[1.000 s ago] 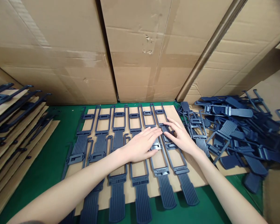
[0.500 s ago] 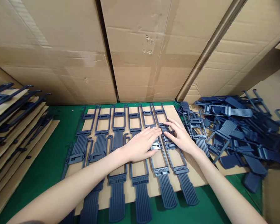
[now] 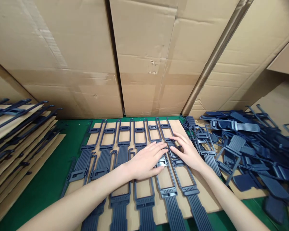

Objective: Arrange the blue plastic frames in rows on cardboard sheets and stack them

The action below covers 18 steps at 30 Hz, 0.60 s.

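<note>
Dark blue plastic frames with ribbed paddles lie in two rows on a cardboard sheet (image 3: 180, 128). My left hand (image 3: 148, 160) rests palm down over the middle of the rows, fingers extended to the right, above a frame with a shiny crosspiece (image 3: 162, 162). My right hand (image 3: 186, 150) is beside it with fingers spread, its fingertips at the ribbed part of the rightmost upper frame (image 3: 172, 149). The fingertips of both hands are close to each other. Neither hand is closed round a part.
At the left stands a stack of cardboard sheets (image 3: 38, 154) with dark frames between them. A jumbled pile of similar parts (image 3: 240, 144) lies at the right. Large cardboard boxes (image 3: 146, 64) form a wall behind the green surface (image 3: 72, 128).
The whole view has shifted, so the rows and hands appear lower in the picture. Both hands keep nearly the same places over the parts.
</note>
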{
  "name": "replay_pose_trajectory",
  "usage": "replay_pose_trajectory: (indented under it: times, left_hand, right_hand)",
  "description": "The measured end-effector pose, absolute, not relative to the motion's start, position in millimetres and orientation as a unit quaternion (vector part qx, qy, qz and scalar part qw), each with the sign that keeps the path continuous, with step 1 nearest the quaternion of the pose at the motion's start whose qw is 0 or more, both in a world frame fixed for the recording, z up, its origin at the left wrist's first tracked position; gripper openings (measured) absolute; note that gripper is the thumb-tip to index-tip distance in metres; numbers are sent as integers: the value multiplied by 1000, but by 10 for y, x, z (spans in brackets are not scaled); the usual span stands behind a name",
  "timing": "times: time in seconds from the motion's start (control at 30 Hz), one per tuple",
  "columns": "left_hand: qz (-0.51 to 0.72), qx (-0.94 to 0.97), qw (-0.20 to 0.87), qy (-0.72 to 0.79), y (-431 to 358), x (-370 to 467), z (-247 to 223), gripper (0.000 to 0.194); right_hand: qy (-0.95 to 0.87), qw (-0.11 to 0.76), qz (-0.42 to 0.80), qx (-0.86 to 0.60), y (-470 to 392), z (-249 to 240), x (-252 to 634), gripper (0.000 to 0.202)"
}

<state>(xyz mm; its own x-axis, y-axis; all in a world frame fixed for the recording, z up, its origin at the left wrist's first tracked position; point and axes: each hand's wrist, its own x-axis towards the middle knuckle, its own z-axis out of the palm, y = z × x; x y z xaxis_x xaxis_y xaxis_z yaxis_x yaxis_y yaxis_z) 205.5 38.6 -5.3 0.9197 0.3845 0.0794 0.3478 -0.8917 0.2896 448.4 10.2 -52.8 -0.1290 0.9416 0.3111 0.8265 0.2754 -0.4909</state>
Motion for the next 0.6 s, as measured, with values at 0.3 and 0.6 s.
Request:
replay_pose_trajectory:
  times: [0.3, 0.6]
  left_hand:
    - [111, 973, 96, 177, 374, 2043, -105, 51]
    - [332, 937, 49, 99, 220, 2072, 641, 29]
  right_hand:
    - [-749, 303, 87, -583, 146, -563, 4500, 42]
    - [-759, 327, 86, -557, 222, -554, 4538, 44]
